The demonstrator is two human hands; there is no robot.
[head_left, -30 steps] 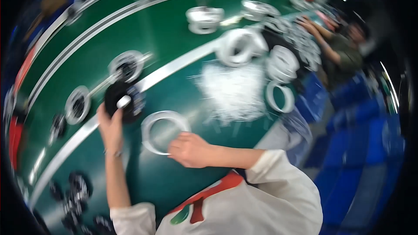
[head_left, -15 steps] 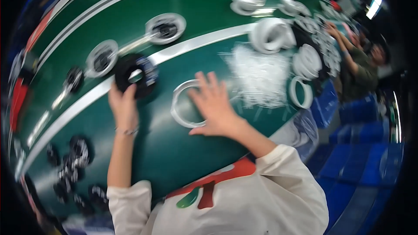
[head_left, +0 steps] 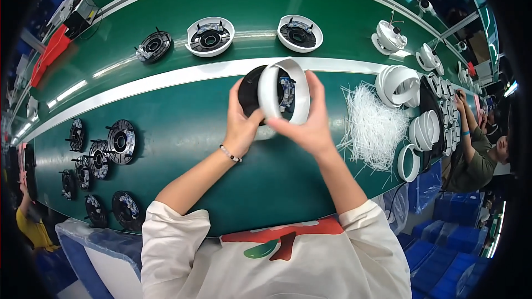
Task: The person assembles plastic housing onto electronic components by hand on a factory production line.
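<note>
White ring [head_left: 270, 93] in curled right hand [head_left: 311, 126], black disc [head_left: 250, 91] in left hand [head_left: 241, 127]

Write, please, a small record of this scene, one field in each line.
Left grip: on a black disc
Right grip: on a white ring
Disc and ring: held together, ring partly covering disc; whether seated, unclear
Left on table: separate black parts with circuit boards
Right on table: heap of thin white strips, more white rings
</note>
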